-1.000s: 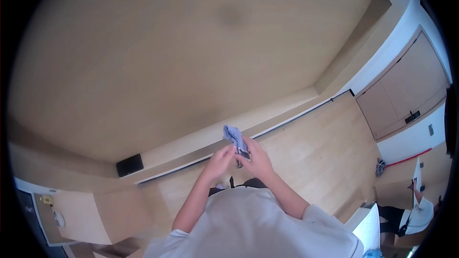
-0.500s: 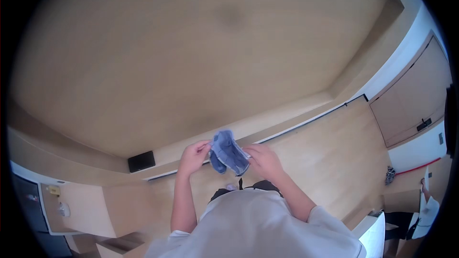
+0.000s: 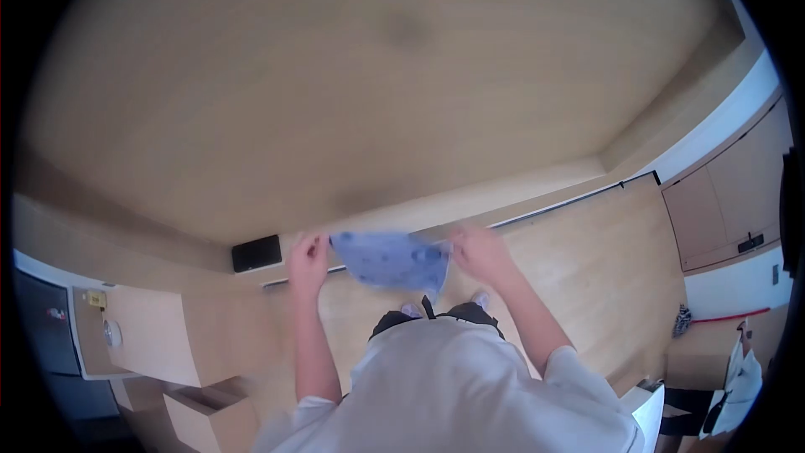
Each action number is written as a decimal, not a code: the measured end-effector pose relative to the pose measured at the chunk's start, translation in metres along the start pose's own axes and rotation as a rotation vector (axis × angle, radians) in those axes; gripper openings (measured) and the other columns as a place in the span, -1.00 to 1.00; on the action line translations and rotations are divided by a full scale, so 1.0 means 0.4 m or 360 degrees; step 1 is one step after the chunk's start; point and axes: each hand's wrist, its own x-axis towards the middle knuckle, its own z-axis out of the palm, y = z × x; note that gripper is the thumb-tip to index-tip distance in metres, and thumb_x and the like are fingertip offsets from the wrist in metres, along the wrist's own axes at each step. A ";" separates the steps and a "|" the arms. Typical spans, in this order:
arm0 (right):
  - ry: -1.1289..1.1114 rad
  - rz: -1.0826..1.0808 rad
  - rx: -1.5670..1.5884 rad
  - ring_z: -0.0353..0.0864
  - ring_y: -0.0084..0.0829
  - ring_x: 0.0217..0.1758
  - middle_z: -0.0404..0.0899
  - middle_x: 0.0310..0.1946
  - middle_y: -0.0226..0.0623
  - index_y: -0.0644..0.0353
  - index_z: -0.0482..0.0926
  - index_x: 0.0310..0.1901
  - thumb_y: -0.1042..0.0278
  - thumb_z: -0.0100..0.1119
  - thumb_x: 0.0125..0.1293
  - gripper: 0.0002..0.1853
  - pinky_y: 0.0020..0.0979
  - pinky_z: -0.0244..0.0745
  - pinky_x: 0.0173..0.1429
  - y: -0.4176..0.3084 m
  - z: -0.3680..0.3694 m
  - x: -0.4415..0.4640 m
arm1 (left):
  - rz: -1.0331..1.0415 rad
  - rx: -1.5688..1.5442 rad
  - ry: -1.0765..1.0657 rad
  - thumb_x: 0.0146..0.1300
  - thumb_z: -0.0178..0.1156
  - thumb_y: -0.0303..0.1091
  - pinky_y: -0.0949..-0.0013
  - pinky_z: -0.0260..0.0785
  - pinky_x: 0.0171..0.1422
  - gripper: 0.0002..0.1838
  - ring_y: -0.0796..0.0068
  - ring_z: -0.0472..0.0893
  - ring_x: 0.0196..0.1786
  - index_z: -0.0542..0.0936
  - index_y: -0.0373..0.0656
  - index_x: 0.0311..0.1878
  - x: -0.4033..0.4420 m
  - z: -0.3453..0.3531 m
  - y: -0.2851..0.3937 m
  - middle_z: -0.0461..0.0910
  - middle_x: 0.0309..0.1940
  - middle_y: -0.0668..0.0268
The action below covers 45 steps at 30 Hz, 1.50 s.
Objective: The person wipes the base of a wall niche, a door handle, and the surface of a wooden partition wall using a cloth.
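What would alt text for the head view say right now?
A blurred blue cloth hangs spread between the person's left hand and right hand, in front of their body. Pale floor shows below, with a door toward the right edge.

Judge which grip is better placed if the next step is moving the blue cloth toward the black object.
Left, probably: the left grip appears nearer the black object in this view, while the right grip holds the far end of the blue cloth. Depth is uncertain.
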 end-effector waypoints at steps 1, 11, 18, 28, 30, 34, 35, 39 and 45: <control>-0.0023 0.0092 -0.0306 0.73 -0.03 -0.11 0.67 -0.11 -0.16 0.10 0.71 -0.11 0.16 0.25 0.41 -0.78 -0.03 0.64 -0.01 -0.003 -0.029 0.065 | -0.0194 -0.0315 0.0131 0.46 0.33 -0.26 0.41 0.45 -0.09 -0.78 0.46 0.62 -0.28 0.75 -0.22 -0.02 0.032 0.051 -0.009 0.69 -0.29 0.29; -0.0248 -0.0085 -0.0149 0.61 -0.16 0.33 0.58 0.30 -0.15 0.17 0.63 0.21 0.03 0.53 0.18 -0.39 -0.11 0.52 0.38 -0.032 0.128 0.190 | 0.0556 0.0030 -0.0184 0.41 0.31 -0.32 0.08 0.43 0.37 -0.54 0.12 0.68 0.22 0.53 -0.18 0.33 -0.048 0.275 0.017 0.74 0.07 0.17; -0.0161 -0.0299 -0.0188 0.14 -0.17 0.70 0.17 0.64 -0.30 0.01 0.20 0.62 0.11 0.61 0.06 0.09 -0.11 0.18 0.68 -0.016 0.289 0.224 | 0.0680 0.0197 -0.0348 0.25 0.43 -0.23 0.02 0.31 0.56 -0.34 0.05 0.49 0.47 0.52 -0.12 0.42 0.004 0.313 -0.067 0.55 0.40 0.15; 0.0133 -0.0549 -0.0140 0.26 -0.28 0.64 0.30 0.59 -0.42 -0.08 0.25 0.61 0.26 0.47 0.15 -0.05 -0.16 0.20 0.65 0.063 0.298 0.221 | 0.0693 0.0739 -0.0503 0.19 0.47 -0.06 -0.11 -0.09 0.72 0.01 0.13 0.11 0.71 0.20 -0.17 0.64 -0.017 0.351 -0.033 0.19 0.65 0.17; 0.0141 -0.0530 -0.0134 0.26 -0.37 0.64 0.35 0.57 -0.49 -0.14 0.28 0.59 0.22 0.40 0.23 -0.13 -0.20 0.18 0.67 0.074 0.296 0.218 | 0.0685 0.0848 -0.0572 0.20 0.47 -0.05 -0.15 -0.18 0.73 0.08 0.10 0.04 0.73 0.12 -0.23 0.66 -0.025 0.365 -0.032 0.11 0.68 0.13; 0.0164 -0.0595 -0.0107 0.28 -0.31 0.63 0.33 0.58 -0.40 -0.08 0.32 0.57 0.37 0.32 0.23 -0.18 -0.16 0.20 0.66 0.127 0.309 0.220 | 0.0714 0.0872 -0.0605 0.21 0.44 -0.03 -0.23 -0.24 0.72 0.13 0.01 -0.02 0.74 0.02 -0.28 0.69 -0.015 0.425 -0.070 0.02 0.71 0.07; 0.0179 -0.0594 -0.0168 0.30 -0.33 0.62 0.35 0.57 -0.42 -0.09 0.33 0.56 0.39 0.29 0.24 -0.20 -0.17 0.20 0.65 0.146 0.304 0.214 | 0.0732 0.0870 -0.0593 0.21 0.44 -0.03 -0.24 -0.25 0.71 0.14 -0.01 -0.03 0.74 0.01 -0.28 0.69 -0.020 0.445 -0.067 0.00 0.71 0.06; 0.0174 -0.0525 -0.0068 0.31 -0.35 0.61 0.36 0.56 -0.44 -0.10 0.35 0.55 0.50 0.20 0.24 -0.22 -0.16 0.20 0.66 0.151 0.377 0.230 | 0.0716 0.0709 -0.0666 0.24 0.41 -0.06 -0.25 -0.29 0.72 0.12 -0.06 -0.06 0.75 -0.01 -0.29 0.69 -0.009 0.457 -0.104 -0.02 0.71 0.02; 0.0146 -0.0428 -0.0112 0.24 -0.35 0.66 0.32 0.59 -0.45 -0.13 0.33 0.56 0.50 0.31 0.16 -0.13 -0.15 0.13 0.70 0.228 0.534 0.260 | 0.0771 0.0579 -0.0833 0.28 0.37 -0.12 -0.21 -0.22 0.73 0.03 -0.04 -0.03 0.75 0.05 -0.28 0.68 0.042 0.606 -0.265 -0.02 0.72 0.03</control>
